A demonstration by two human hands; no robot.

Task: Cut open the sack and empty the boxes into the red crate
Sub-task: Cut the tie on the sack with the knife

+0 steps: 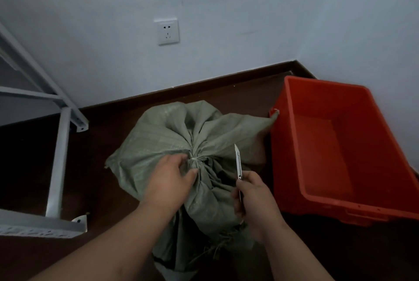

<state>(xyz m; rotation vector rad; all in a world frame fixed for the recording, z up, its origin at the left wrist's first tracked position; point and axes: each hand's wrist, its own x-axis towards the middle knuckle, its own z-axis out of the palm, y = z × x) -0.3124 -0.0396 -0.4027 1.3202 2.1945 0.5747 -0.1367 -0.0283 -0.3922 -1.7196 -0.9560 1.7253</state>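
Observation:
A grey-green woven sack [158, 142] stands on the dark floor, its neck gathered and tied with a pale string [196, 159]. My left hand [169, 178] pinches the bunched fabric just left of the tie. My right hand [254, 192] holds a slim utility knife [238, 162] upright, blade out and pointing up, a short way right of the knot and not touching it. The red crate [362, 201] sits to the right of the sack with nothing in it. No boxes are visible; the sack hides its contents.
A white metal shelf frame [59, 162] stands at the left, its foot near the sack. A white wall with a socket [167, 31] and a dark skirting board runs behind. The crate sits in the room's corner.

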